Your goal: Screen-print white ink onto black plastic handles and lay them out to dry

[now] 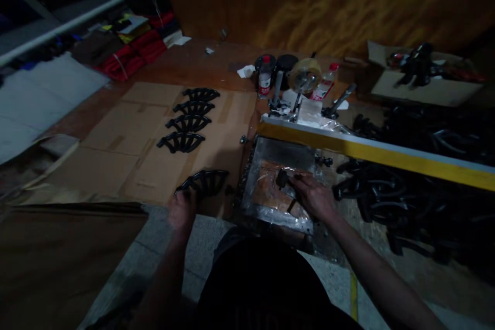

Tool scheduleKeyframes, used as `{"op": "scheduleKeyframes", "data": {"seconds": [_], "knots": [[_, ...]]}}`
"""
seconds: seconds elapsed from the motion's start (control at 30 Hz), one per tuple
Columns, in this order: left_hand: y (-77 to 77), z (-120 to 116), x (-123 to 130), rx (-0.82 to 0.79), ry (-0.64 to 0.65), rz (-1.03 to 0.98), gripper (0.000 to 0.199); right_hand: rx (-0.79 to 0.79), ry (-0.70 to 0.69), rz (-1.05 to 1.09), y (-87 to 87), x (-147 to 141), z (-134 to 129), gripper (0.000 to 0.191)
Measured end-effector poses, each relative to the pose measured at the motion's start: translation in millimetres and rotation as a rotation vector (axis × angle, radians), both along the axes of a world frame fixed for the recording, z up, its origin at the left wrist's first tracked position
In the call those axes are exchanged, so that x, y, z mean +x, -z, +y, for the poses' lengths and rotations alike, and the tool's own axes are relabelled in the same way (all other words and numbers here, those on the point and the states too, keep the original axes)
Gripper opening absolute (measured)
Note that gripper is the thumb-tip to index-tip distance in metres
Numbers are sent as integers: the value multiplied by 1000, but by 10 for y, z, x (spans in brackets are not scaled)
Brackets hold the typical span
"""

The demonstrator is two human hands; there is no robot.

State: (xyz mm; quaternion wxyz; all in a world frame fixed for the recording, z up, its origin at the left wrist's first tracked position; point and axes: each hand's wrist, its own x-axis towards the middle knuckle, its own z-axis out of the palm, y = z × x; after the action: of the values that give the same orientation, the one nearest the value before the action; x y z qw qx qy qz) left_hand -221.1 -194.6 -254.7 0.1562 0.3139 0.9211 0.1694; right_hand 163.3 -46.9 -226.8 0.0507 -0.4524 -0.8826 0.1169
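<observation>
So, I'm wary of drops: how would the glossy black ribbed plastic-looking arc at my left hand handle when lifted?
The black ribbed arc seems stiff, given its clean curve; its sheen may mean slipperiness; gaps between ribs suggest lightness.

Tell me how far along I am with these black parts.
Four ribbed black parts lined up on the cardboard look done. In hand: a fifth ribbed part in the left hand, a small dark piece in the right hand. Probably left: the black heap at right, too dim to count.

Bottle [264,78] behind cardboard [154,134]; carton [425,82] far right.
</observation>
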Motion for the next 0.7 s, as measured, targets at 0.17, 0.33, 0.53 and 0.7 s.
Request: {"op": "scheduleKeyframes", "data": {"seconds": [0.17, 0.33, 0.53, 0.7], "knots": [[229, 79, 479, -64, 145, 283, 58, 160, -118, -61, 35, -73, 51, 38], [321, 254, 480, -114, 149, 250, 65, 172, -197, 39, -23, -353, 53, 26], [417, 272, 284, -128, 230, 171, 65, -227, -472, 131, -29, -1683, -136, 27], [467, 178, -156, -125, 389, 169, 66, -428, -573, -158, 204, -2706, -166, 36]]}}
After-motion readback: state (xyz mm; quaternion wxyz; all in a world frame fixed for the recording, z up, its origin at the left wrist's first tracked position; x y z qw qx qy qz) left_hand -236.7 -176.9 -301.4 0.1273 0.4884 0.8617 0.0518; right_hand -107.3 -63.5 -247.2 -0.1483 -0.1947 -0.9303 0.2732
